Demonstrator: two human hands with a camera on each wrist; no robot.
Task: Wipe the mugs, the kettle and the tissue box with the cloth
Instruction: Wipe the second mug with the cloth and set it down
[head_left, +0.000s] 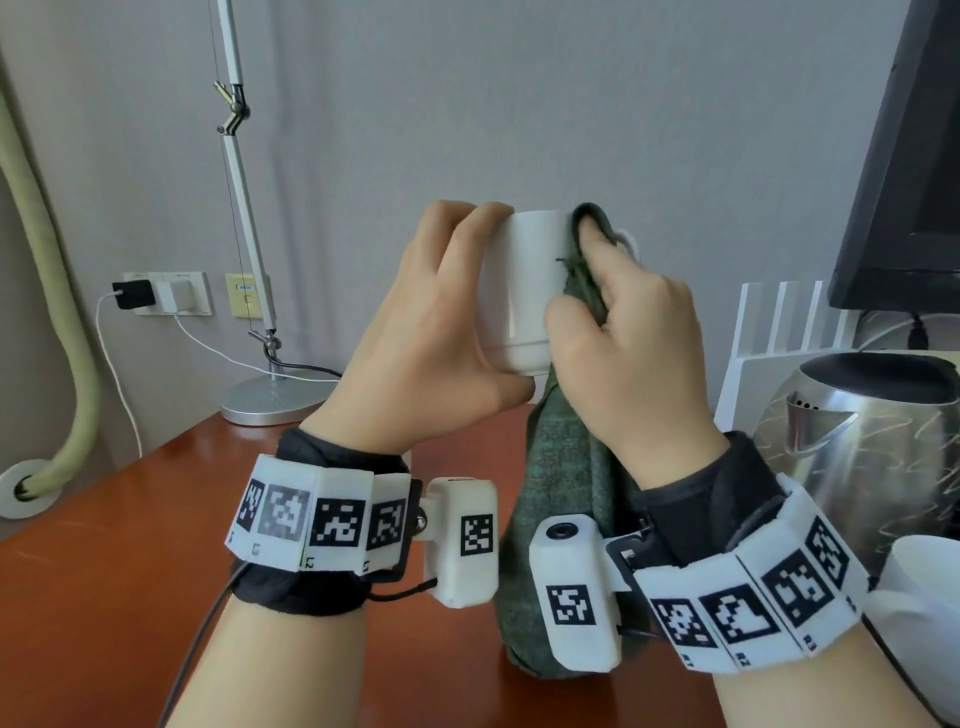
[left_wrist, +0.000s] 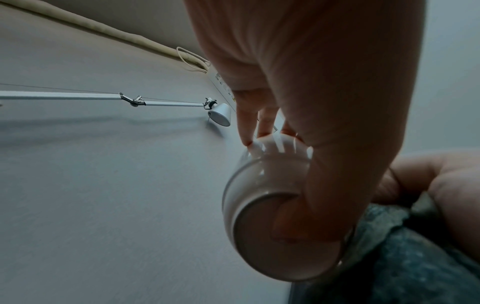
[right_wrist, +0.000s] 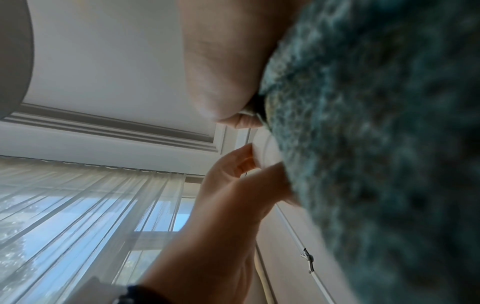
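Observation:
I hold a white mug (head_left: 519, 291) up above the table. My left hand (head_left: 431, 322) grips it, fingers round its far side and thumb under its base. In the left wrist view the mug (left_wrist: 259, 205) shows its underside with the thumb of my left hand (left_wrist: 324, 185) across it. My right hand (head_left: 634, 353) pinches a dark green cloth (head_left: 561, 493) and presses it on the mug's right side, up to the rim by the handle. The cloth hangs down to the table. The cloth (right_wrist: 376, 144) fills the right wrist view. A steel kettle (head_left: 857, 447) stands at the right.
A second white mug (head_left: 919, 623) sits at the near right beside the kettle. Behind the kettle stands a white slatted rack (head_left: 779, 322), with a dark monitor (head_left: 909, 182) above it. A desk lamp's base (head_left: 270, 400) stands on the reddish table's (head_left: 130, 571) far left corner.

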